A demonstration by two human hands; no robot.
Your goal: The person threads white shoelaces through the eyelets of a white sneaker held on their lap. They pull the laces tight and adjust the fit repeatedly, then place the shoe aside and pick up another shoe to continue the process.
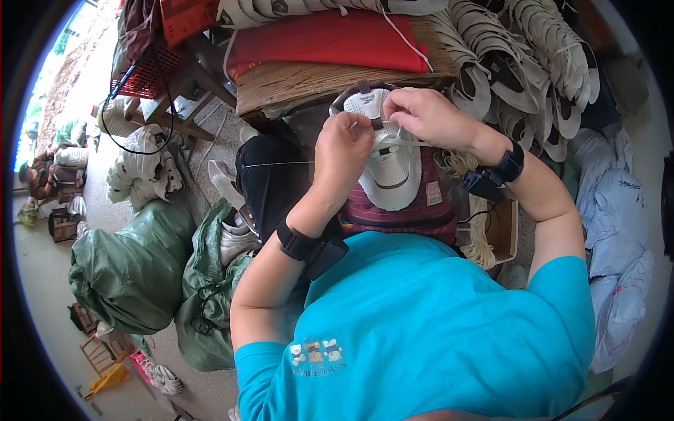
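A white-and-beige shoe upper (395, 179) lies on my lap with its toe toward me and its perforated tongue (366, 105) at the far end. Over its eyelet area, my right hand (439, 123) is closed in a pinch, with a flat white shoelace (407, 141) at its fingertips. My left hand (342, 151) is closed in a pinch beside the shoe's left edge; a small pale bit shows at its fingertips, but what it is stays unclear. A thin white strand (277, 164) stretches leftward from behind my left hand. Both wrists wear black straps with boxes.
Ahead stands a wooden table (309, 83) with red cloth (337, 45). Stacked shoe uppers (502, 74) hang at its right. Loose laces (479, 242) spill by a box (507, 231). Green sacks (133, 266) fill the left floor; pale bags (618, 224) line the right.
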